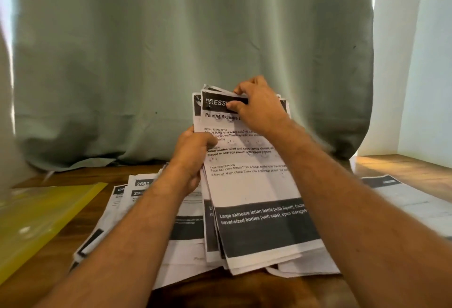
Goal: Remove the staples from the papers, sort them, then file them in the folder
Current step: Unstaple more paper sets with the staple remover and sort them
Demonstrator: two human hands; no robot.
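Note:
I hold a stack of printed papers (247, 185) tilted up off the table, its top sheet headed with a black band and bold text. My left hand (193, 158) grips the stack's left edge around mid-height. At the top edge, my right hand (256, 107) pinches the upper sheets between thumb and fingers, next to a small dark mark near the top-left corner. More printed papers (137, 200) lie spread on the table under my left forearm. A yellow transparent folder (41, 214) lies flat at the left.
The wooden table (244, 290) runs to a green curtain (186, 50) behind. Another printed sheet (411, 197) lies at the right. A white wall (425, 62) stands at the far right.

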